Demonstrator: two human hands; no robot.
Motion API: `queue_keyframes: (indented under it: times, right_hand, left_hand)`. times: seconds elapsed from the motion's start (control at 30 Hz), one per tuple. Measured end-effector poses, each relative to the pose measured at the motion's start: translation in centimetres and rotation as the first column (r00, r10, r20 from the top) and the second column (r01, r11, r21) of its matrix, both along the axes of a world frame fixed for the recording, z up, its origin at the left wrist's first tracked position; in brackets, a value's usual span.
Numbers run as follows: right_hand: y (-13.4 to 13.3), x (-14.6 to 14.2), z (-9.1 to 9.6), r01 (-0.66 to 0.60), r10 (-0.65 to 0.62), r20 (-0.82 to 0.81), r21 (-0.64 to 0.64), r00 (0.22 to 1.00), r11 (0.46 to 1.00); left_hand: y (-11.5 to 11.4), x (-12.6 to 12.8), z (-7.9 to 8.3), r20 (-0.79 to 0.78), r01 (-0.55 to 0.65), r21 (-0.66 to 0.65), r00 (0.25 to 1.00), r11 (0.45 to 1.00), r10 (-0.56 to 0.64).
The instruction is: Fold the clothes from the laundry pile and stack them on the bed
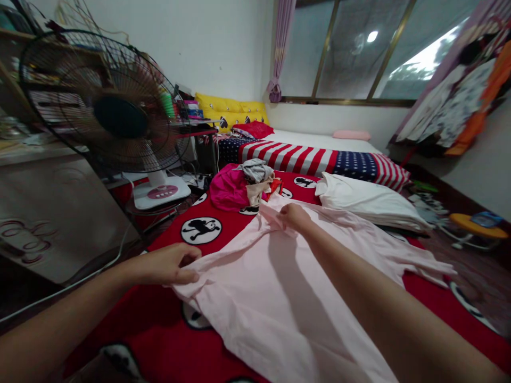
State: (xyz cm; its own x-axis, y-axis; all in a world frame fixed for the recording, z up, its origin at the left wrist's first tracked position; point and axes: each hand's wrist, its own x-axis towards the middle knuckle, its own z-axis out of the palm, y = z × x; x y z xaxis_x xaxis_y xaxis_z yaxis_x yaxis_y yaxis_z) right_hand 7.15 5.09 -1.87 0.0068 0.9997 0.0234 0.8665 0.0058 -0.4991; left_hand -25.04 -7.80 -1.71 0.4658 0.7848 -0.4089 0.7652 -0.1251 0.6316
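Note:
A pale pink shirt [275, 298] lies spread flat across a red bed cover [159, 324] printed with round black-and-white figures. My left hand [170, 264] pinches the shirt's left edge, fingers closed on the cloth. My right hand [293, 216] reaches further out and grips the shirt near its far end, fingers curled into the fabric.
A heap of clothes [243, 186], magenta, grey and beige, sits beyond the shirt. A white pillow [367, 199] lies to the right. A standing fan [115, 117] is at the left beside a cabinet [51, 207]. A stars-and-stripes blanket [315, 157] covers the far mattress.

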Motion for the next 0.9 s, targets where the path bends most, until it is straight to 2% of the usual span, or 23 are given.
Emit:
queue_keyframes:
  times: [0.1, 0.23, 0.4, 0.5, 0.6, 0.67, 0.8, 0.83, 0.87, 0.9]
  right_hand:
    - [2.5, 2.2, 2.1, 0.095, -0.087, -0.186, 0.033, 0.979, 0.995]
    - [4.6, 4.0, 3.8, 0.198, -0.142, -0.448, 0.081, 0.883, 0.977]
    - [5.1, 5.6, 4.4, 0.214, -0.069, -0.658, 0.143, 0.749, 0.966]
    - [4.4, 7.2, 4.5, 0.19, 0.01, -0.705, 0.205, 0.709, 0.96]
    - [3.3, 9.1, 3.8, 0.166, 0.07, -0.713, 0.256, 0.698, 0.952]
    - [2.1, 10.5, 2.7, 0.162, 0.079, -0.7, 0.271, 0.71, 0.949]
    - [-0.4, 12.9, -0.1, 0.099, 0.059, -0.618, 0.217, 0.784, 0.971]
    - [-0.9, 13.4, -0.7, 0.082, 0.048, -0.587, 0.193, 0.808, 0.978]
    - [-1.2, 13.7, -1.3, 0.076, 0.033, -0.554, 0.173, 0.832, 0.982]
    - [-1.4, 14.0, -1.7, 0.085, 0.011, -0.519, 0.16, 0.855, 0.983]
  left_hand:
    - [-0.4, 1.0, 1.1, 0.132, -0.031, -0.027, 0.991, 0.999, 0.034]
    - [-1.4, 3.4, 2.6, 0.303, -0.049, -0.09, 0.95, 0.995, 0.074]
    - [-2.4, 7.8, 4.2, 0.425, -0.038, -0.135, 0.9, 0.99, 0.093]
    - [-3.0, 10.8, 4.0, 0.464, -0.017, -0.143, 0.882, 0.99, 0.082]
    - [-3.6, 13.4, 2.6, 0.446, 0.045, -0.148, 0.894, 0.988, 0.026]
    - [-4.0, 14.5, 1.4, 0.389, 0.125, -0.235, 0.921, 0.964, -0.025]
    - [-3.7, 15.7, 0.4, 0.236, 0.335, -0.448, 0.938, 0.829, -0.253]
    - [-3.3, 16.0, 0.5, 0.221, 0.362, -0.449, 0.931, 0.817, -0.291]
    - [-2.7, 16.4, 0.6, 0.225, 0.378, -0.411, 0.924, 0.83, -0.309]
    - [-1.9, 16.9, 0.7, 0.243, 0.379, -0.326, 0.919, 0.866, -0.31]
